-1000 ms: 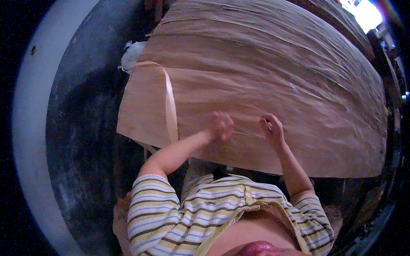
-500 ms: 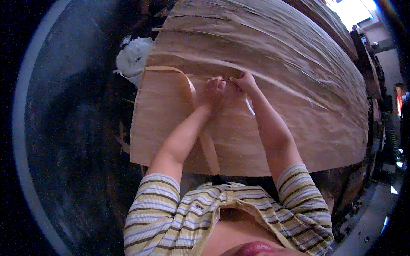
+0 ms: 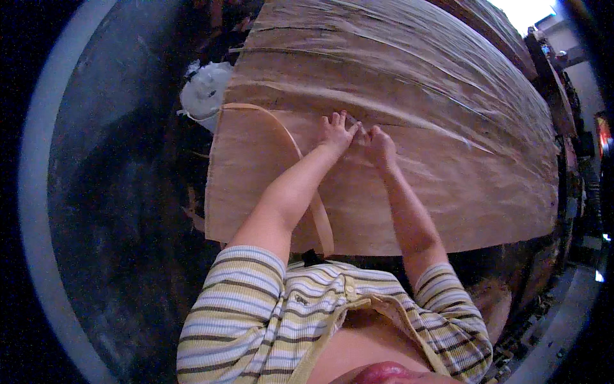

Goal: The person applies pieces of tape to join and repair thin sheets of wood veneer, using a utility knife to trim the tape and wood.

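A large, wrinkled brown sheet, which looks like thin wood veneer, lies spread in front of me. My left hand rests on it, fingers stretched out and apart, the thumb side toward the other hand. Close to its right, my right hand is closed, fingertips pinched low over the sheet. A small pale bit shows between the two hands, too blurred to name. Under my left forearm runs a long, light tan strip, curving from the sheet's left edge to its near edge.
Beyond the sheet's left edge stands a white bucket or bag-lined container. Dark floor stretches along the left. More stacked brown sheets show at the far right, with a bright opening behind them.
My left hand has moved slightly right, and its curled fingers have spread out on the sheet. My right hand has come a little nearer to me. The view has shifted slightly.
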